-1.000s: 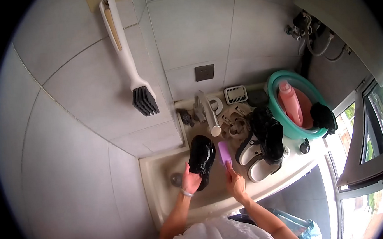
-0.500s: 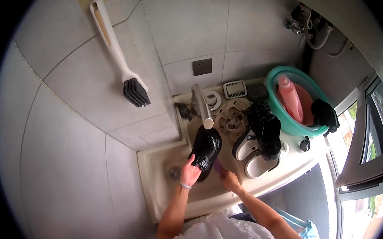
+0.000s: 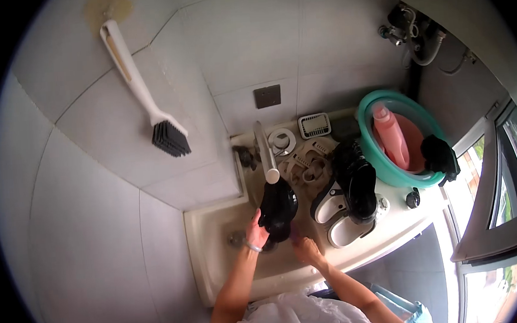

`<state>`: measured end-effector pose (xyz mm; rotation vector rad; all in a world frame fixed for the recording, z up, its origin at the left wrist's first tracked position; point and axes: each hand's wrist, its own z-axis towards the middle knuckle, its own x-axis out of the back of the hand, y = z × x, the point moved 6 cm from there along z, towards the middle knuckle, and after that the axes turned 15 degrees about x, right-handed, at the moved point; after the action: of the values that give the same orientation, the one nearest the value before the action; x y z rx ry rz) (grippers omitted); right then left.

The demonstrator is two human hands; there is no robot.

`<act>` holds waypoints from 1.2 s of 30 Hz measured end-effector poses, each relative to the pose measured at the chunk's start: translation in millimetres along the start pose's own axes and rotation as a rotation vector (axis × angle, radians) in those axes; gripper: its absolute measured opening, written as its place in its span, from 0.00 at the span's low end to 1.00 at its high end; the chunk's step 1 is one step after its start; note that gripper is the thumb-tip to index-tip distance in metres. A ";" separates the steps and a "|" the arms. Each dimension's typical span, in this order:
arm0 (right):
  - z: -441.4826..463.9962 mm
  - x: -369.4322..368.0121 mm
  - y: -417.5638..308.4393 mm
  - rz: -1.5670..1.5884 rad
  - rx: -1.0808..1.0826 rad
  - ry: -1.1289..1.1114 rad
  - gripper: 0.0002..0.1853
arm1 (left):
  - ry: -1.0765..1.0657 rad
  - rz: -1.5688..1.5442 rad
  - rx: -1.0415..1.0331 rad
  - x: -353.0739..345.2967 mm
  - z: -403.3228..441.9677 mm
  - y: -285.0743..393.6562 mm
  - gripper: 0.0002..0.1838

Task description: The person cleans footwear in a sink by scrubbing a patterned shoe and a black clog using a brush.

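Note:
Below the tap [image 3: 271, 168] in the basin [image 3: 212, 271], my left hand [image 3: 257, 231] grips a wet black clog [image 3: 282, 210] by its left side. The clog is turned on its side and shines on the right. My right hand [image 3: 306, 251] is closed just right of the clog's lower end, around a purple tool [image 3: 299, 229] that is mostly hidden and blurred. Whether the tool touches the clog, I cannot tell. Right of my hands, another black clog [image 3: 361, 191] rests on pale-soled sandals [image 3: 344, 232] on the counter.
Beige sandals [image 3: 312, 161], a white soap dish [image 3: 314, 125] and a round white lid [image 3: 281, 142] lie behind. A green tub [image 3: 369, 149] holds a pink bottle [image 3: 391, 138], with black cloth [image 3: 440, 155] over its rim. A white-handled brush [image 3: 142, 91] hangs on the left wall.
My left hand has rolled the clog over, so its buckled strap no longer shows. My right hand has moved slightly left and down, and less of the purple tool is visible. The view has shifted a little.

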<state>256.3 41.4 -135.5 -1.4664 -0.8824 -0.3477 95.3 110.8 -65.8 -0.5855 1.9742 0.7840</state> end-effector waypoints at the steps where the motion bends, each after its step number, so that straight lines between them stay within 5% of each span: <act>1: 8.6 2.3 -2.0 0.000 -0.007 0.023 0.19 | 0.066 -0.001 0.012 5.6 1.9 -0.4 0.26; 4: 20.5 56.7 -47.2 0.239 0.060 0.398 0.27 | 0.072 0.036 0.009 36.6 14.1 1.3 0.25; 9: 53.7 90.5 -95.3 0.751 0.028 0.392 0.37 | 0.047 0.048 -0.065 32.4 14.1 8.2 0.23; 17: 59.8 81.1 -90.5 1.123 0.095 0.599 0.32 | 0.233 0.122 -0.113 -6.6 -25.2 21.9 0.26; 21: 61.2 67.1 -83.9 1.402 -0.004 0.557 0.25 | 0.076 0.032 -0.029 -12.6 -40.9 19.7 0.25; 24: 70.9 45.5 -70.4 1.696 0.051 0.490 0.23 | -0.261 -0.086 0.023 -20.3 -47.7 15.9 0.27; 29: 72.6 29.9 -78.8 1.560 0.010 0.499 0.26 | -0.044 -0.095 -0.027 34.7 -10.5 7.9 0.25; 32: 82.3 29.8 -63.3 1.236 -0.097 0.405 0.25 | -0.159 -0.107 0.018 1.8 -11.2 18.1 0.25; 33: 85.8 51.5 -72.4 0.939 -0.056 0.405 0.22 | -0.160 -0.108 0.016 -6.6 -12.7 20.0 0.25; 36: 124.7 82.2 -71.9 0.685 0.110 0.581 0.20 | -0.123 -0.068 -0.060 -18.3 -19.1 27.2 0.25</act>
<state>222.5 175.1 -43.5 -1.3659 0.0802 -0.1835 75.0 117.4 -34.4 -0.6214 1.8146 0.8205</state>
